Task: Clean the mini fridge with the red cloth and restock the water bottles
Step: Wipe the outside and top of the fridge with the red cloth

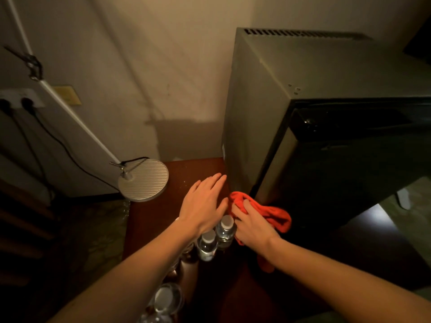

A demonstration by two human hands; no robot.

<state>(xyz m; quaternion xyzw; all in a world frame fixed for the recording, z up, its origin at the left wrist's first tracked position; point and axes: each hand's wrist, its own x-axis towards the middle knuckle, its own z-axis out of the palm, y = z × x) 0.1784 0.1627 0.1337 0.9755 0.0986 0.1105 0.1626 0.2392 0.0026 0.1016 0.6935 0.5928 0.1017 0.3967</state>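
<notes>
The grey mini fridge (303, 89) stands at the right on a dark wooden table (151, 220), its black door (349, 159) facing me. My right hand (253, 222) grips a bunched red cloth (277, 215) at the fridge's lower left front corner. My left hand (205, 203) hovers flat with straight fingers beside the fridge's left side, just above two clear water bottles (214, 236) with pale caps. Part of the cloth hangs below my right wrist.
A lamp with a round ribbed metal base (144, 180) and a white pole leans at the table's back left. Several glass items (166, 299) stand near my left forearm. Wall sockets with black cables (21, 103) sit at far left.
</notes>
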